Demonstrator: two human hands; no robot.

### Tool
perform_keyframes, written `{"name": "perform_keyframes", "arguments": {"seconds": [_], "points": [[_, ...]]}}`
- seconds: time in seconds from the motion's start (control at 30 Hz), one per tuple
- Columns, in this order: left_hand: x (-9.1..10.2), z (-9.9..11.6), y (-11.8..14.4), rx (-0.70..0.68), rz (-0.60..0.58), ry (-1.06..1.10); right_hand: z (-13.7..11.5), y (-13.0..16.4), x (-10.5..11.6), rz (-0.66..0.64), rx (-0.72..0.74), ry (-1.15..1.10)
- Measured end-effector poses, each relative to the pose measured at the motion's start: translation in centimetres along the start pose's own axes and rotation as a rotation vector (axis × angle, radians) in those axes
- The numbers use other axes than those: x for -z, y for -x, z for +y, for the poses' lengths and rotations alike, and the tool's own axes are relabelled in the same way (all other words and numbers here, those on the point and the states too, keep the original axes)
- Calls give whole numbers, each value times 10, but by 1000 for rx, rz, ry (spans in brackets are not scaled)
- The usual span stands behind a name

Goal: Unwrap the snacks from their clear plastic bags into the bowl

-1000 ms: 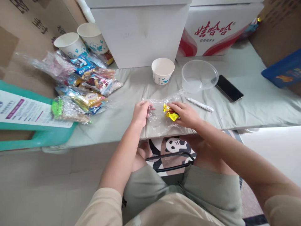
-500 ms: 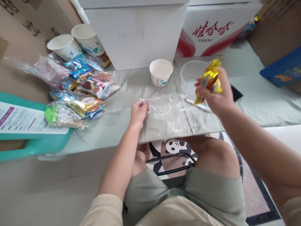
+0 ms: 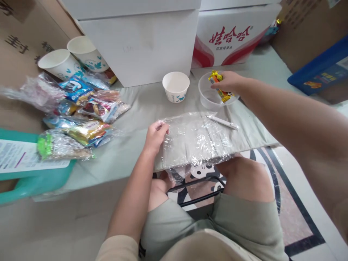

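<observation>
My left hand (image 3: pixel 156 137) is closed, pinching the left edge of a clear plastic film sheet (image 3: pixel 190 141) spread on the cloth-covered table. Part of the film hangs over the table's front edge. My right hand (image 3: pixel 228 82) is over a clear round plastic bowl (image 3: pixel 203 98), gripping yellow wrapped snacks (image 3: pixel 224 96) at its mouth. Whether the snacks rest on the bowl's bottom I cannot tell. A white pen-like cutter (image 3: pixel 224 122) lies at the film's far right corner. Left of the clear bowl stands a white paper bowl (image 3: pixel 176 86).
Several bagged snacks (image 3: pixel 89 108) are piled at the left, near two paper cups (image 3: pixel 58 61). A teal jug (image 3: pixel 58 177) lies at the front left. White cartons (image 3: pixel 146 47) stand along the back. At the right is a blue package (image 3: pixel 320 72).
My right hand has moved away from me with the yellow snacks, over to the clear bowl. The film now reaches past the table's front edge. The view has shifted slightly.
</observation>
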State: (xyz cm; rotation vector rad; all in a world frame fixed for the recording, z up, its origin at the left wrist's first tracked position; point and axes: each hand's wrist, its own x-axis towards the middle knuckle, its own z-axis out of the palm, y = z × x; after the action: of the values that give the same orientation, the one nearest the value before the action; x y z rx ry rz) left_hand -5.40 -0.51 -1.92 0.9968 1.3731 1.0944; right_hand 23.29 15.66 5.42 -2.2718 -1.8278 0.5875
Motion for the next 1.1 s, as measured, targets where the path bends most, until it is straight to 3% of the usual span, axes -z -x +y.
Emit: {"name": "perform_keyframes", "arguments": {"seconds": [0.2,0.33,0.43,0.57,0.7,0.87,0.97,1.03,1.1], "points": [[1,1,0,24,-8,-13,-6,3,14,-4,55,79],[7,0,-3,-47,-21,-85,-2,53,24,153,332,-65],[14,-1,-6,-173,13,-212,26,106,-2,210,486,-227],[21,1,-4,-294,2,-111,70,145,-64,247,406,-399],[29,7,7,-250,-226,222,75,144,-98,188,408,-570],[47,8,11,-155,-450,328,48,132,-99,146,605,-601],[54,8,8,-142,-409,325,39,132,-100,176,661,-705],[56,8,6,-81,-373,285,40,134,-102,218,588,-855],[54,6,3,55,-410,156,45,136,-104,274,474,-987]]}}
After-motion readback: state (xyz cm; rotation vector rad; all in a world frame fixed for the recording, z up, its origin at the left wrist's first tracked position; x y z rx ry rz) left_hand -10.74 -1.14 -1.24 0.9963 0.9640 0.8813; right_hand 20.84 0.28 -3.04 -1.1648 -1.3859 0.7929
